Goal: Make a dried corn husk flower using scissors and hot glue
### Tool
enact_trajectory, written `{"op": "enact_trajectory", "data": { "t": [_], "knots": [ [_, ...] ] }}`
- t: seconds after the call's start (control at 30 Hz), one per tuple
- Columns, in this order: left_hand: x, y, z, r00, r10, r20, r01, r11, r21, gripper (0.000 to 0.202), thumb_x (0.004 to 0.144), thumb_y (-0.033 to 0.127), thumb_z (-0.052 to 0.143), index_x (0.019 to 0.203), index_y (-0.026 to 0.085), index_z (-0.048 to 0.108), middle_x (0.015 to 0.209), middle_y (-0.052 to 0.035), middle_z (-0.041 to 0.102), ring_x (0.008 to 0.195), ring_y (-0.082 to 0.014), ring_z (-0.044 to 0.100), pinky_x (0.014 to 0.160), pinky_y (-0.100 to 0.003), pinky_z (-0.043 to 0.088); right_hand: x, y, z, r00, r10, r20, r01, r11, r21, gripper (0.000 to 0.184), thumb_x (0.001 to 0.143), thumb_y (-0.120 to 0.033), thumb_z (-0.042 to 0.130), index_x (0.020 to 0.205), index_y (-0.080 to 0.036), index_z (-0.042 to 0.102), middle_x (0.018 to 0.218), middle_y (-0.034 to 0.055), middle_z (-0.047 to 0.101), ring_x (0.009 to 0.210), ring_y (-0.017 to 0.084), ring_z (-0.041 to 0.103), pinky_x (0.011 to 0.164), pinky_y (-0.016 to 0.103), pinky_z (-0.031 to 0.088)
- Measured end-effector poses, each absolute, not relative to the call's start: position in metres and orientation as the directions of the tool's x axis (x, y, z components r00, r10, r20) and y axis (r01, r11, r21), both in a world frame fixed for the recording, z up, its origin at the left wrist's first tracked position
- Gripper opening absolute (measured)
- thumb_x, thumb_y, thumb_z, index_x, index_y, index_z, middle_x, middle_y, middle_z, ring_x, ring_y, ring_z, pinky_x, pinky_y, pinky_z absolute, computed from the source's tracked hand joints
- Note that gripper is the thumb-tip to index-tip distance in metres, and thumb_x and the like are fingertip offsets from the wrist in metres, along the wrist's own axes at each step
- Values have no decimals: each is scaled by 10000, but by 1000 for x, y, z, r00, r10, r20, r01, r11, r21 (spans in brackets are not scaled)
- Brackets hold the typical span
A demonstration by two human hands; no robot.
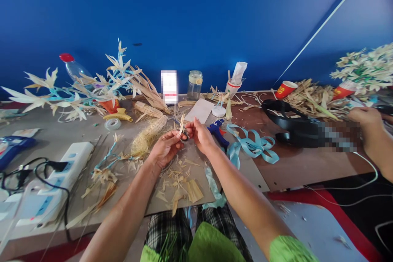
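Observation:
My left hand is closed, its fingertips pinching a small pale strip of corn husk that stands upright. Close beside it is my right hand, with bent fingers drawn together at a small dark object whose kind I cannot make out. Below the hands, cut husk scraps are scattered over the board. A dried corn cob with a tangle of corn silk lies to the left of my hands. Right of them rests a blue glue gun.
Light-blue ribbon curls on the right, near a black headset-like object and another person's hand. A white power strip with black cords lies left. Husk flowers, a glass jar and a paper sheet stand or lie behind.

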State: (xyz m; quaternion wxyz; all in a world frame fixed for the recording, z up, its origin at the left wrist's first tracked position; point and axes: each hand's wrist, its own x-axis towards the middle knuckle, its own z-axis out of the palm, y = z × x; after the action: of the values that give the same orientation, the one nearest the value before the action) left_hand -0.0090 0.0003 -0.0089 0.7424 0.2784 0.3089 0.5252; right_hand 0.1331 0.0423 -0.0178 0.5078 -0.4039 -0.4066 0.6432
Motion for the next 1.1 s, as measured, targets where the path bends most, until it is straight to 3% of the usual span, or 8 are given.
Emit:
{"op": "enact_trajectory", "data": {
  "t": [0.1,0.2,0.33,0.47,0.6,0.77,0.9,1.1],
  "knots": [
    [-10,0,-8,252,954,-164,-613,289,736,157,650,173,778,715,125,643,713,-42,681,477,-41,465,567,-220,427,136,42,-14,-312,942,-120,-481,-266,-836,420,656,-536,700,844,-163,650,642,-24,553,519,81,477,524,227,367],
    [-10,0,-7,250,954,-164,-619,288,730,167,643,173,782,714,124,639,709,-39,677,482,-42,469,569,-219,429,136,40,-11,-458,886,-78,-488,-323,-811,377,626,-365,772,921,-163,651,684,-18,594,557,84,510,549,224,385],
    [-10,0,-9,258,953,-162,-619,291,729,162,651,180,776,710,128,634,703,-30,672,480,-44,469,569,-222,431,134,38,-10,-502,863,-60,-486,-339,-805,254,627,-297,781,786,-151,647,632,-23,592,554,76,501,573,224,396],
    [-10,1,-11,253,953,-165,-614,290,734,168,650,183,775,727,128,636,719,-35,677,488,-44,475,573,-224,434,132,37,-10,-448,891,-71,-467,-301,-832,247,604,-324,789,659,-158,614,573,-30,572,552,85,495,568,230,381],
    [-9,2,-10,186,966,-178,-609,256,750,203,616,182,791,731,134,629,699,-31,673,499,-45,485,545,-199,409,128,38,-13,-288,955,-69,-385,-182,-905,251,614,-366,756,647,-165,610,560,-34,561,515,79,442,546,235,341],
    [-5,3,-12,24,986,-165,-524,153,838,250,580,228,802,720,144,614,669,-27,671,531,-61,515,506,-176,365,128,39,-14,-41,997,62,-338,45,-940,248,649,-380,710,605,-177,574,506,-61,451,501,73,364,527,232,288],
    [-3,5,-18,-75,992,-102,-390,65,918,288,591,298,792,757,148,611,676,-20,678,499,-67,501,497,-198,367,128,31,-7,-36,978,206,-284,187,-940,211,714,-367,674,656,-180,593,552,-50,481,536,81,393,557,232,322],
    [-5,6,-26,-84,995,-56,-318,26,948,301,629,326,766,813,149,607,688,-9,672,504,-70,503,502,-202,365,125,27,-6,-117,911,395,-102,384,-917,152,766,-319,638,705,-181,614,689,-9,583,646,113,509,647,250,396]
  ]
}}
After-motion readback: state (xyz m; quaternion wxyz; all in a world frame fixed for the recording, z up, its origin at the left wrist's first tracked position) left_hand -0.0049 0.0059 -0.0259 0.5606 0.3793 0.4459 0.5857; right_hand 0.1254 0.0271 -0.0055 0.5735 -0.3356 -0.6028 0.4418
